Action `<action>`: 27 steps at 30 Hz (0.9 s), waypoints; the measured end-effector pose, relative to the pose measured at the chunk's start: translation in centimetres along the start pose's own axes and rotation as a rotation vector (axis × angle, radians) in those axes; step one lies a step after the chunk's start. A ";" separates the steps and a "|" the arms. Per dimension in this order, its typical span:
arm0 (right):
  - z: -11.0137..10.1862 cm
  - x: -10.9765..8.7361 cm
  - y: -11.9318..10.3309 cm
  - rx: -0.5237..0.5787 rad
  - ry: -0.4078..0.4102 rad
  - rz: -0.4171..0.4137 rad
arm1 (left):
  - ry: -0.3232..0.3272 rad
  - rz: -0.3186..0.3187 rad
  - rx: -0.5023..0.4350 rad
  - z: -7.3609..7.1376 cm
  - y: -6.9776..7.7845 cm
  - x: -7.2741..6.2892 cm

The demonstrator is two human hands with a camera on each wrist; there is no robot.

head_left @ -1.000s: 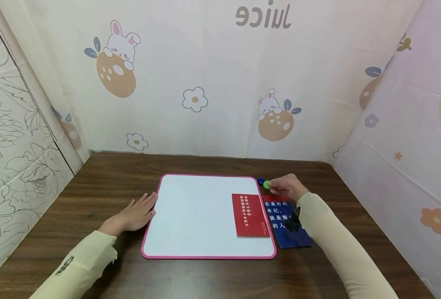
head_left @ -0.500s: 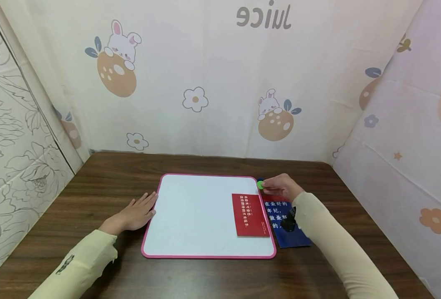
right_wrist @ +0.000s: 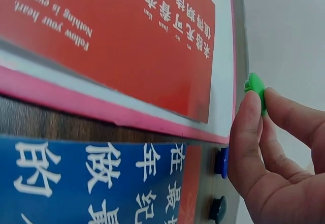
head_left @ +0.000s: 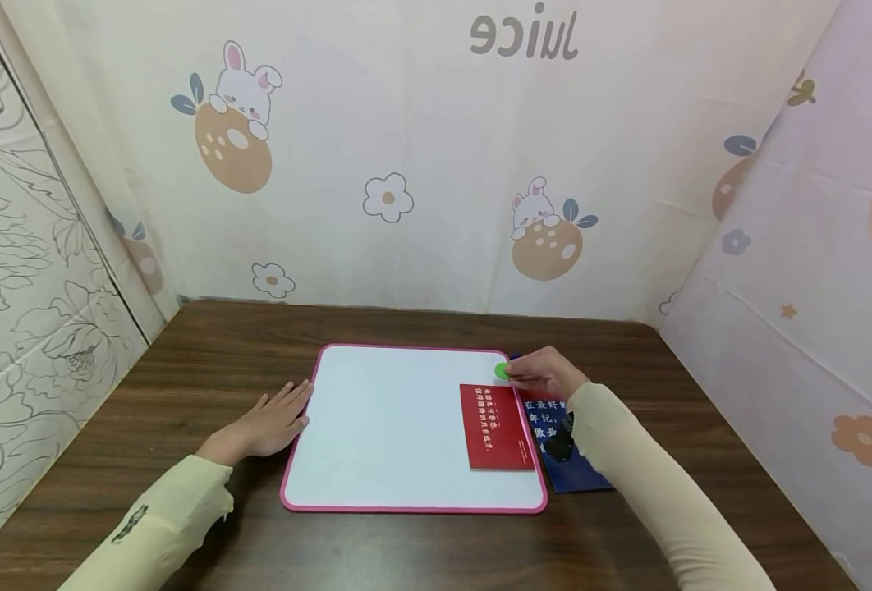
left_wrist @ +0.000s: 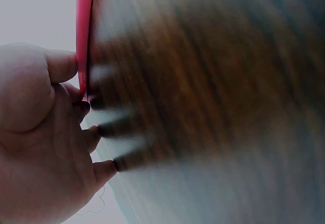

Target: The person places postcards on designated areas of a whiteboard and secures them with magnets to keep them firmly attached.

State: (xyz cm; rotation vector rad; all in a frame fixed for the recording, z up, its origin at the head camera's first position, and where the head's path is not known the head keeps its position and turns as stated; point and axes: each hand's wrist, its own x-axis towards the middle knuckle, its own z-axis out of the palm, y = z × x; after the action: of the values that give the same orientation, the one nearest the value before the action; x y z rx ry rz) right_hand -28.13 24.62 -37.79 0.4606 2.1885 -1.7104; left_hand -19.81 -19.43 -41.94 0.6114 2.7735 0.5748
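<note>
A whiteboard (head_left: pixel 384 427) with a pink rim lies flat on the wooden table. On its right side is a red card (head_left: pixel 498 447) with white lettering. My right hand (head_left: pixel 548 373) pinches a green round magnet (head_left: pixel 502 371) between thumb and fingers, over the board's far right corner above the card. The right wrist view shows this green magnet (right_wrist: pixel 256 93) held edge-on, apart from the card (right_wrist: pixel 152 56). My left hand (head_left: pixel 268 425) lies with fingers extended at the board's left edge; in the left wrist view its thumb touches the pink rim (left_wrist: pixel 84 26).
A blue card (head_left: pixel 580 472) with a red top part lies right of the board, partly hidden by the right forearm. In the right wrist view a blue round magnet (right_wrist: pixel 222 163) and a dark green one (right_wrist: pixel 217 210) sit beyond it. A patterned curtain (head_left: pixel 421 271) stands behind the table.
My right hand has carried the green magnet leftward, from the table beside the board to over its far right corner. The left hand and the red card have stayed put.
</note>
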 end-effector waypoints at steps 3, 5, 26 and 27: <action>0.3 0.1 0.1 0.003 -0.012 0.001 | 0.002 0.002 0.000 0.0 -0.1 0.0; 0.5 0.1 0.1 0.005 -0.016 0.009 | 0.006 0.006 0.000 0.1 -0.2 0.0; 2.3 0.4 0.3 -0.052 -0.020 0.007 | 0.011 -0.007 0.008 0.3 -0.2 0.0; 2.4 0.4 0.3 -0.055 -0.024 0.004 | 0.011 -0.007 0.008 0.3 -0.2 0.0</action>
State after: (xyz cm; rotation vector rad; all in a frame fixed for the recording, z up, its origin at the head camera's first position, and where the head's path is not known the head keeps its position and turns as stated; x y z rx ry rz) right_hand -28.23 22.42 -38.78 0.4281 2.2102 -1.6403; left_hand -19.79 -19.45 -42.29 0.6021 2.7882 0.5678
